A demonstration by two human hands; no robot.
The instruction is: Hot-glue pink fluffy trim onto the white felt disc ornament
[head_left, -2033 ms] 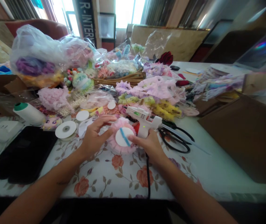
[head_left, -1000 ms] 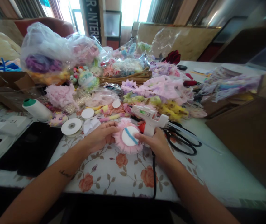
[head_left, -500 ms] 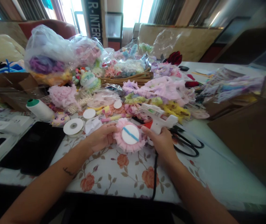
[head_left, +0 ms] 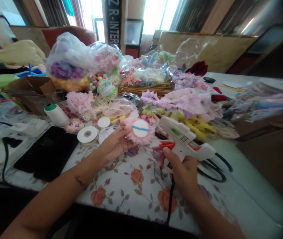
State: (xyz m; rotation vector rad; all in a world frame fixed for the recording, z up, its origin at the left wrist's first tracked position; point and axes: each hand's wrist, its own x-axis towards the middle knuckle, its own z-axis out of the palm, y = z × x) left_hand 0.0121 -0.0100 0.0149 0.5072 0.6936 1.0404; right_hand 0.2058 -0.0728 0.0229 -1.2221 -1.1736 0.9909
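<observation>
Between the fingers and thumb of my left hand (head_left: 116, 143) is a pink ruffled rosette (head_left: 131, 135), gripped by its left edge. A white round disc (head_left: 141, 132) covers its middle, with a light blue strip (head_left: 140, 128) across it. My right hand (head_left: 181, 166) is closed round the handle of a white hot glue gun (head_left: 181, 134), fingers at its red trigger (head_left: 167, 145). The gun's nozzle points up and left, just right of the rosette and apart from it. Its black cord (head_left: 170, 202) hangs down over the flowered tablecloth (head_left: 121, 186).
Ruffled fabric pieces (head_left: 188, 99) and plastic bags of trimmings (head_left: 67, 56) are heaped behind my hands. At left lie a ribbon spool (head_left: 87, 134), a thread cone (head_left: 56, 114), a dark tablet-like slab (head_left: 48, 152) and a power strip (head_left: 4, 151). A cardboard box (head_left: 268, 149) stands right.
My right hand has left the rosette's edge and taken up the glue gun, raising its rear end. The rosette stays in my left hand, turned slightly. The view has shifted left.
</observation>
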